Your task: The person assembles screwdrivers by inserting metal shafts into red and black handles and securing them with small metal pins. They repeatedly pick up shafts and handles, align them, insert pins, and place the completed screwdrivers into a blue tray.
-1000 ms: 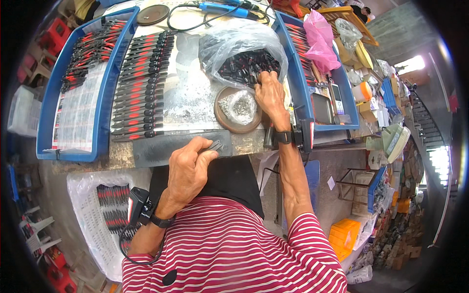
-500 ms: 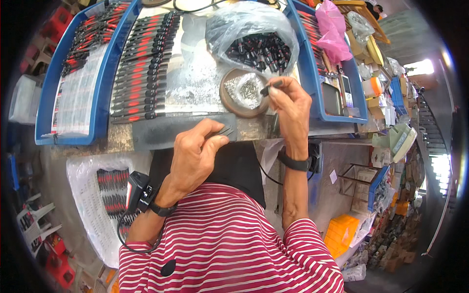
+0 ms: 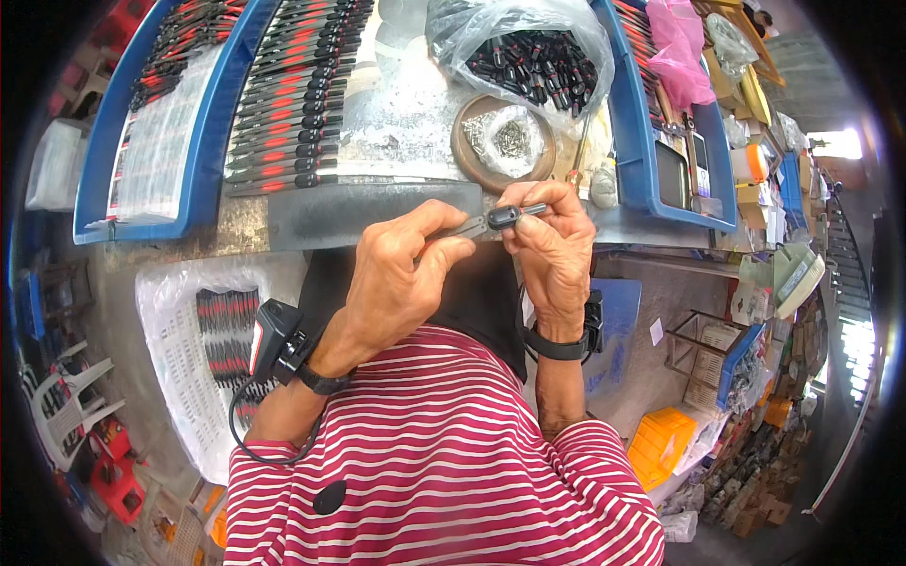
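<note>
We see both hands meeting just over the near edge of the worktop (image 3: 243,217). The left hand (image 3: 406,259) pinches a flat grey metal piece (image 3: 472,227) between thumb and fingers; the right hand (image 3: 555,247) grips a small black part (image 3: 503,218) at that piece's end. Fingers hide some of the join, so we can't tell how far the two fit together. Beyond them we find a round brown dish (image 3: 460,141) of small metal bits (image 3: 514,141), an open clear bag (image 3: 458,42) of black parts (image 3: 540,71), and red-and-black tools (image 3: 293,111) in a row.
</note>
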The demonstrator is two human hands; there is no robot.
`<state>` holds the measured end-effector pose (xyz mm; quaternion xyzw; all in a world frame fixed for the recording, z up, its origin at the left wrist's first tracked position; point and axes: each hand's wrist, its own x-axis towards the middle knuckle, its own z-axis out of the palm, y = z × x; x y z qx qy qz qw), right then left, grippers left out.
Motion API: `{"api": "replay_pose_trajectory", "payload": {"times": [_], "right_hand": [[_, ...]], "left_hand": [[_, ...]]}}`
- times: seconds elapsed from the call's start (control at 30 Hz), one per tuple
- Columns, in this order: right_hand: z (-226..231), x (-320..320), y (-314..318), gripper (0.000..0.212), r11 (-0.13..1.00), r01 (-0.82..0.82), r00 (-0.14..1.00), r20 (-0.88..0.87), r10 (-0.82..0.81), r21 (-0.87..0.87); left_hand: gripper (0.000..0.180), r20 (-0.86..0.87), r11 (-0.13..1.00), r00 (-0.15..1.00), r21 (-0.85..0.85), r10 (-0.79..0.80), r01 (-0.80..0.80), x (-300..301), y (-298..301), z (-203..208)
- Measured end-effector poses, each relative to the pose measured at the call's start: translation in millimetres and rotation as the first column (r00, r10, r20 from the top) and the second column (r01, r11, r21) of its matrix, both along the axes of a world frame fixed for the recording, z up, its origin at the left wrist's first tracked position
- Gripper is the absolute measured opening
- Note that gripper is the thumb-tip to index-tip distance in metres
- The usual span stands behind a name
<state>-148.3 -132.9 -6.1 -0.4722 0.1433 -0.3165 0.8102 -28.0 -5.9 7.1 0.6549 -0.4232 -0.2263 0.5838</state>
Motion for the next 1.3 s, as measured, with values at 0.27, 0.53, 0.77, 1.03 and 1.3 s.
{"api": "replay_pose_trajectory", "payload": {"times": [0.27, 0.53, 0.77, 1.03, 1.3], "right_hand": [[-2.2, 0.2, 7.6, 0.018, 1.0, 0.022, 1.0, -0.021, -0.022, -0.013], [-5.8, -4.8, 22.6, 0.018, 1.0, 0.0, 0.998, -0.057, -0.002, -0.03], [-14.7, -7.8, 37.8, 0.018, 1.0, 0.011, 0.998, -0.054, -0.012, -0.024], [-16.3, -12.6, 46.2, 0.019, 0.984, -0.032, 0.994, -0.111, 0.012, -0.173], [-12.5, -14.4, 53.7, 0.024, 0.971, -0.063, 0.979, -0.204, 0.015, -0.231]], "left_hand": [[0.016, 0.022, 1.0, 1.0, 0.025, -0.004, 0.003, -0.4, 2.5, -1.0], [0.01, 0.085, 0.994, 0.996, 0.103, -0.034, 0.025, 0.4, 10.5, -0.9], [0.009, 0.11, 0.991, 0.992, 0.126, -0.06, 0.046, -0.5, 21.3, -3.0], [0.011, 0.124, 0.986, 0.988, 0.148, -0.088, 0.07, -0.2, 30.2, -7.7], [0.012, 0.062, 0.975, 0.989, 0.186, -0.134, 0.12, 1.3, 36.7, -11.4]]}}
